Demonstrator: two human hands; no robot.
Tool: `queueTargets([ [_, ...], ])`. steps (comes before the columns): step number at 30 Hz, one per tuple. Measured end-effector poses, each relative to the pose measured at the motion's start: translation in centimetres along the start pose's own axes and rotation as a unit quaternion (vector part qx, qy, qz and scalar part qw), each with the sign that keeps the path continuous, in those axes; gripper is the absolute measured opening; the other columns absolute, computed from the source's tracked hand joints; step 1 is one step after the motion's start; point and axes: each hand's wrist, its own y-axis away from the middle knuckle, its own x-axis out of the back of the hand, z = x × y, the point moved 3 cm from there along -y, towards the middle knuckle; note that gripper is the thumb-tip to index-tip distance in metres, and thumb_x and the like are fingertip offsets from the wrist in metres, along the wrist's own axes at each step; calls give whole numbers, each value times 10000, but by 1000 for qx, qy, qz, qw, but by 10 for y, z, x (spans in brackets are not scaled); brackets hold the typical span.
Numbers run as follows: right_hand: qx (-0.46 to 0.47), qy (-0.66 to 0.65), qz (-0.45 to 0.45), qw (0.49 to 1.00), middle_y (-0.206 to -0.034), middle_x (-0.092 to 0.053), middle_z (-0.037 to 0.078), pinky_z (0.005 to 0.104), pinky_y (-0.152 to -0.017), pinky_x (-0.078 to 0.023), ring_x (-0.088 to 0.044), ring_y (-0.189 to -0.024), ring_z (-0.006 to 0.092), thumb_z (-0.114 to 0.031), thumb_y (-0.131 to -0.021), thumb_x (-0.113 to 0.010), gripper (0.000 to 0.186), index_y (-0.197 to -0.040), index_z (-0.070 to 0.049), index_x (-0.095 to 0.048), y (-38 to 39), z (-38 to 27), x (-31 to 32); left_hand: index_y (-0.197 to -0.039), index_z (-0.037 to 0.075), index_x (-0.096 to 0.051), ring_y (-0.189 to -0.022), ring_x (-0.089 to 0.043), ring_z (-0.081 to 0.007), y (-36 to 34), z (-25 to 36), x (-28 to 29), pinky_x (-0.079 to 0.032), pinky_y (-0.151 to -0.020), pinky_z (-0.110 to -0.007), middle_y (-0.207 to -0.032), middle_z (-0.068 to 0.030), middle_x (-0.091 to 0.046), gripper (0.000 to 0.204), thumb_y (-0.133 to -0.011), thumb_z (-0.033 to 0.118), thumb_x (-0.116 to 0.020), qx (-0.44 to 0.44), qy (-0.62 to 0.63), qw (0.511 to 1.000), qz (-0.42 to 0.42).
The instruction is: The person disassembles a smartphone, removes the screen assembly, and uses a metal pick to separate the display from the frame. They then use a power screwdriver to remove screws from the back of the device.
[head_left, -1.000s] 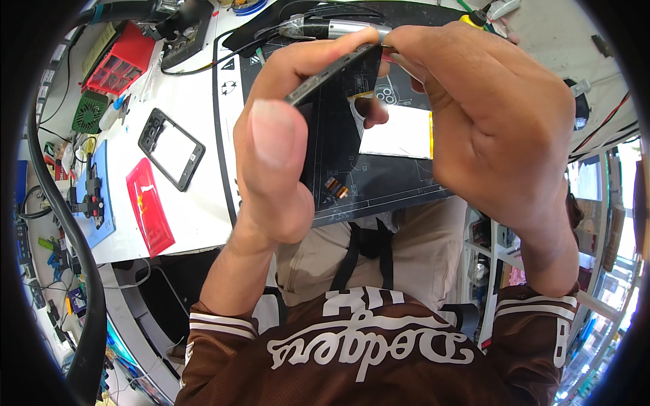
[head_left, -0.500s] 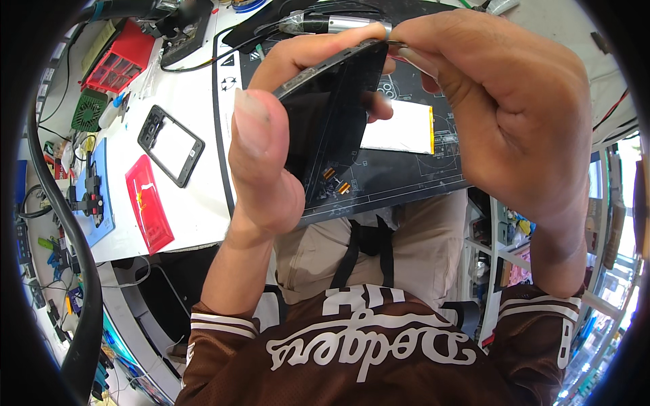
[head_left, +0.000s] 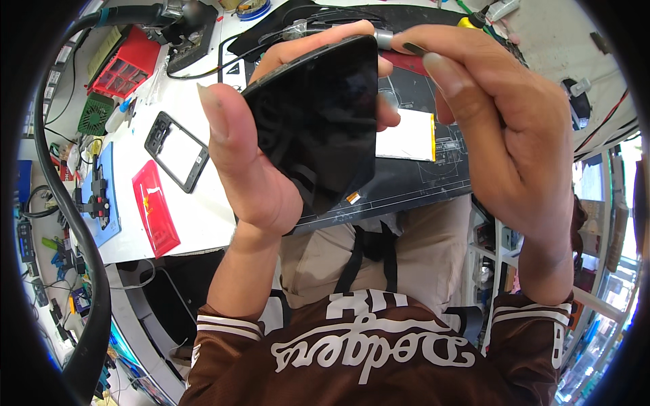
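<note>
My left hand (head_left: 257, 189) grips a glossy black phone screen (head_left: 315, 115), tilted toward me, with fingers behind it and the thumb at its left edge. My right hand (head_left: 508, 128), just right of the screen's top corner, pinches a small dark thin piece (head_left: 414, 49) between thumb and forefinger; its exact kind is unclear. Behind the screen lie a flat white pack with yellow edging (head_left: 406, 135), partly hidden, and a small orange flex cable (head_left: 353, 197), both on the black work mat (head_left: 420, 179).
A phone frame (head_left: 196, 173) and red pouch (head_left: 157, 213) lie left on the white table (head_left: 122, 245). A blue holder (head_left: 107, 229), red drawer box (head_left: 122, 64) and green fan (head_left: 95, 115) sit farther left. A thick black hose (head_left: 57, 189) runs down the left side.
The screen has turned from nearly edge-on to show its glossy face, as my left hand shifted left. My right fingertips have moved slightly right, away from the screen's top corner.
</note>
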Motion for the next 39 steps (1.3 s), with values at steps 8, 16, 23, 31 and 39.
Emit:
queueTargets([
  [8,-10,-2,18,1000,-974,-759,91,251,-642,-509,-640,-704,127,1,-1058,-594,213,-1214,44,-733,4,-6,-6,-1514,-170,-417,-910,-750,-343,3,0,-8,-638,-790,-416,-1313,-283,-650,1223,-953,910,-291,-1,20,1000,-3],
  [16,-18,-12,20,1000,-891,-738,86,250,-624,-495,-631,-691,121,1,-1051,-603,217,-1219,37,-736,4,-8,-6,-1525,-175,-400,-933,-746,-345,3,2,-5,-629,-801,-411,-1330,-299,-645,1257,-934,930,-301,-2,12,1000,-14],
  [23,-28,4,21,999,-815,-699,87,252,-614,-481,-630,-678,120,-4,-1060,-594,192,-1185,42,-733,4,-13,-6,-1534,-154,-411,-966,-733,-329,5,1,-6,-599,-817,-390,-1320,-267,-660,1232,-945,922,-289,-13,-31,999,-22],
  [31,27,50,23,998,-836,-714,94,272,-610,-489,-637,-679,148,11,-1050,-593,184,-1178,49,-721,10,-12,-3,-1529,-137,-433,-974,-729,-313,6,2,-13,-599,-842,-389,-1310,-250,-665,1189,-970,899,-265,-21,-56,998,-9],
  [39,23,135,44,990,-938,-758,146,332,-659,-552,-710,-734,258,144,-904,-636,302,-1173,32,-716,8,-14,-6,-1522,-120,-439,-1268,-640,-319,7,3,-14,-503,-1109,-451,-1475,-267,-578,1092,-1019,834,-266,-35,-120,992,-30],
])
